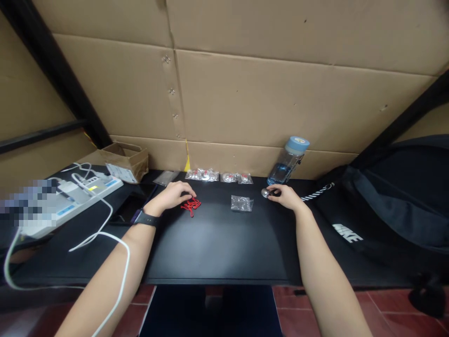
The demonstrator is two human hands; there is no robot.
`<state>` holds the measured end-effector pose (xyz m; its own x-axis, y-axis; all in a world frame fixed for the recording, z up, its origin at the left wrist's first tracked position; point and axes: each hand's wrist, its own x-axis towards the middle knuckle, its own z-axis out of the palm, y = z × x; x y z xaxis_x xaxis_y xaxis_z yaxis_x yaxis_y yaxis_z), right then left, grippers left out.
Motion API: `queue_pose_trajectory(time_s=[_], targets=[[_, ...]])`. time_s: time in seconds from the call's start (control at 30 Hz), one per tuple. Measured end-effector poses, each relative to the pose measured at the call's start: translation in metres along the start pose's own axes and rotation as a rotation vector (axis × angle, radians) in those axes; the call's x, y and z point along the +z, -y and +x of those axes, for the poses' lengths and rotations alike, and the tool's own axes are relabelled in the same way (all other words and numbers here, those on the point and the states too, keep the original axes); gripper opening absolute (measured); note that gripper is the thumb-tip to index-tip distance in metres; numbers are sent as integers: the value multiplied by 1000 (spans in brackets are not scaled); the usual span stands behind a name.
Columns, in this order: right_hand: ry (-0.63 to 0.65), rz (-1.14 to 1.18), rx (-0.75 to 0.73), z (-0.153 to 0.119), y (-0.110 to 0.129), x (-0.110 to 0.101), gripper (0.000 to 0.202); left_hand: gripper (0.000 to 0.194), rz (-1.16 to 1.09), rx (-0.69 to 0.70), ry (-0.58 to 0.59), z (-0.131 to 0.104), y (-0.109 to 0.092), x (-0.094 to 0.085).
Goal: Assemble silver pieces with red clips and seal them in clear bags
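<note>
My left hand (176,194) rests on the black table with its fingers bent and its fingertips pinched at the top of a small pile of red cords (191,206). Between the fingers of my right hand (285,196) is a small, shiny domed metal disc (265,193), which looks like a finger cymbal. A flat clear plastic bag (242,203) lies between my hands. Along the back of the table, several clear packets (203,175) hold similar silver discs with red bits on them. Another clear bag (166,177) lies behind my left hand.
A water bottle (286,164) with a blue lid stands behind my right hand. To the right is a black bag (386,210). On the left are a power strip (87,196) with white cables, a dark phone (128,206) and an open cardboard box (129,161). Cardboard walls the back.
</note>
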<state>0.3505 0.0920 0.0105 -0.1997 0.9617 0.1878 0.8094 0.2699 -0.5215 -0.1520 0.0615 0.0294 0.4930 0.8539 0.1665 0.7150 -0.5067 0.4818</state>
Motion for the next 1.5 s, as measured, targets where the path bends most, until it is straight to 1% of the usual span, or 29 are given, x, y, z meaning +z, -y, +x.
queue_pose_trajectory(time_s=[0.07,0.13,0.3,0.5,0.7,0.77,0.83,0.93,1.0,1.07,1.17,1.23,1.3,1.37,1.5], targets=[[-19,-2,-18,0,2,0,45,17,23,18,32,2,2,6],[-26,6,-42,0,6,2,49,17,56,26,39,5,1,10],[22,26,-51,2,12,6,35,18,128,-13,-8,7,-1,14],[33,33,-37,0,11,3,34,11,217,-68,-2,11,0,20],[17,47,-13,-2,11,1,36,11,291,-115,-44,14,-4,30],[14,55,-6,-3,11,1,37,12,283,-131,-79,14,-8,31],[4,72,-10,-5,11,0,43,13,249,-130,-152,14,-15,31],[-44,99,-59,-6,16,-3,50,13,166,-90,-265,13,-31,31],[-87,129,-103,-7,28,-3,50,14,102,-46,-314,13,-45,31],[-129,191,-146,-8,47,-2,48,15,48,-15,-366,13,-60,34],[-156,309,-254,-13,86,5,49,18,-15,-12,-436,13,-81,38],[-143,355,-330,-17,113,12,48,15,-48,-23,-454,12,-92,41],[-123,426,-383,-23,136,21,52,16,-62,-18,-459,11,-100,44],[-96,477,-418,-28,154,31,53,15,-59,3,-463,10,-106,46],[-53,597,-442,-35,173,47,50,18,-83,7,-497,8,-114,49]])
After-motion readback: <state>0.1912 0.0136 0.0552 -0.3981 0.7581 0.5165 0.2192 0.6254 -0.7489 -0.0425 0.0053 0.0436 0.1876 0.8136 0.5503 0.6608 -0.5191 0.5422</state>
